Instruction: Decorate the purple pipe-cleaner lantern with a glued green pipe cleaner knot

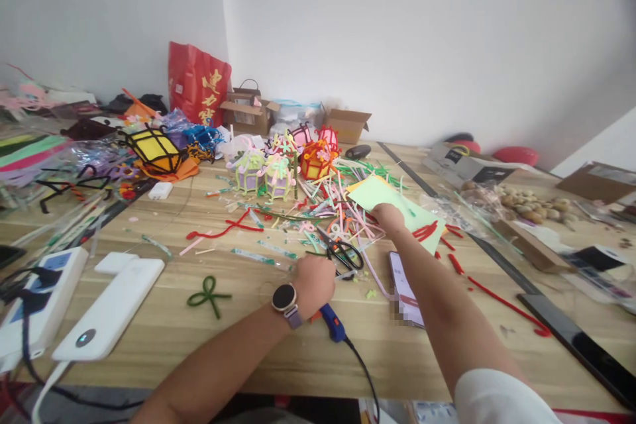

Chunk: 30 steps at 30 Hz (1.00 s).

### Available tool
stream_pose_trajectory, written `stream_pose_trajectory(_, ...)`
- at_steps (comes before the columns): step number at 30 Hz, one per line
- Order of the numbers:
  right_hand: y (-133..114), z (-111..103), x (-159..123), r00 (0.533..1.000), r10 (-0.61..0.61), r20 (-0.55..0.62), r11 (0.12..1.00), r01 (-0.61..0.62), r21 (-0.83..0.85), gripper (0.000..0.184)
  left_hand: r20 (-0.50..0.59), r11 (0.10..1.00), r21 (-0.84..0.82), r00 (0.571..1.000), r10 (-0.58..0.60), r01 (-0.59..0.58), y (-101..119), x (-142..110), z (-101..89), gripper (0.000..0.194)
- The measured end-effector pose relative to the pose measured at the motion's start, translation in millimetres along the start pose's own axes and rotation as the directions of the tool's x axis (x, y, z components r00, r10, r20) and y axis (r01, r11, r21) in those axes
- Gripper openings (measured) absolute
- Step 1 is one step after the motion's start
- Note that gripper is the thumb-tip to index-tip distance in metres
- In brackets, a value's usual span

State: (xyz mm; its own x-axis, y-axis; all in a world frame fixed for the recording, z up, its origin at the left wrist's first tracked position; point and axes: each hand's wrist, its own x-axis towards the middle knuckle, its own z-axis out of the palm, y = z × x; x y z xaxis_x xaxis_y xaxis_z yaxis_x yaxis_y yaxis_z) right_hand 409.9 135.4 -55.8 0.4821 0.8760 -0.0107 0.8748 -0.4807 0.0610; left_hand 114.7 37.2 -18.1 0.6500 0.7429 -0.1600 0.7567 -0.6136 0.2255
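Observation:
My left hand (314, 283), with a watch on the wrist, is closed above the table; a bit of dark green shows at its top edge, but what it holds is hidden. A blue tool handle with a black cord (334, 324) lies right beside it. Black-handled scissors (346, 255) lie just beyond. My right hand (388, 217) reaches to the left edge of a pale green sheet (385, 195), fingers curled and mostly out of sight. Red fuzzy stem pieces (425, 231) lie on the sheet. A dark green looped pipe cleaner (207, 294) rests at the left.
Pipe-cleaner lanterns (278, 175) stand behind a heap of loose stems and scraps. A phone (405, 288) lies beside my right forearm. At the left are a white power bank (112, 308) and a power strip (47, 301). A red bag (196, 83) and boxes line the wall.

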Motion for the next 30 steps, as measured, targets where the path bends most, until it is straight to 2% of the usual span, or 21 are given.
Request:
stream_pose_trajectory(4,-3,-2,-2,1.000,0.016,0.012,0.999,-0.016,-0.033,0.033,0.016,1.000,0.004,0.999,-0.031,0.031,11,2,2.1,0.024)
stream_pose_trajectory(8,-11,-2,-5,0.999,0.030,-0.042,0.998,-0.033,-0.062,0.034,0.007,0.999,0.011,0.999,-0.043,0.043,17,3,9.5,0.027)
stream_pose_trajectory(11,-14,-6,-7,0.996,0.034,-0.082,0.997,-0.040,-0.069,0.034,-0.008,0.999,0.026,1.000,-0.024,0.025,16,0,10.8,0.026)
stream_pose_trajectory(15,-13,-16,-11,0.989,0.031,-0.142,0.997,-0.040,-0.062,0.029,-0.023,0.998,0.060,1.000,0.019,-0.018,6,-9,0.8,0.023)
stream_pose_trajectory(21,-10,-26,-19,0.975,0.004,-0.223,0.999,-0.016,-0.050,0.027,-0.111,0.986,0.161,0.992,0.058,-0.040,-38,-25,-23.0,0.027)
stream_pose_trajectory(26,-10,-24,-25,0.974,0.005,-0.228,1.000,-0.011,-0.023,0.026,-0.173,0.970,0.242,0.985,0.011,0.032,-95,-30,-30.9,0.033)
stream_pose_trajectory(30,-11,-21,-24,0.979,0.059,-0.197,0.998,-0.052,0.038,0.033,-0.215,0.957,0.274,0.976,-0.036,0.096,-140,-19,-31.6,0.031)
